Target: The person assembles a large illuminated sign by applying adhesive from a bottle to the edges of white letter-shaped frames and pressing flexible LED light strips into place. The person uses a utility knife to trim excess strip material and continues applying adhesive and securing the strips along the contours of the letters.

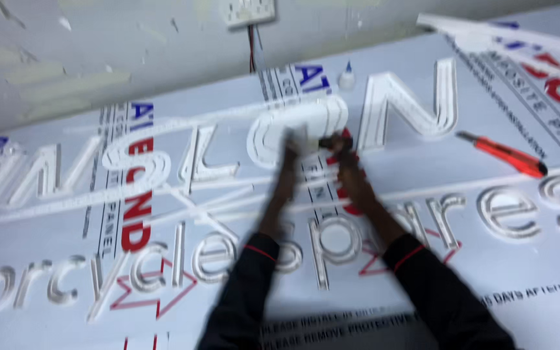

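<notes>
Both hands blurred – left hand (291, 150) on round white raised letter (299, 129), right hand (345, 165) gripping small dark tool (329, 142)

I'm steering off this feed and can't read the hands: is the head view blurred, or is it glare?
Head view: motion blur smears the left hand and right hand at the round raised letter; what the right hand pinches is unclear. The orange utility knife and glue bottle read fairly clearly; lighting is even, without harsh glare.

Orange utility knife (504, 154), perhaps a glue bottle (347, 78), wall socket (248, 11).
</notes>
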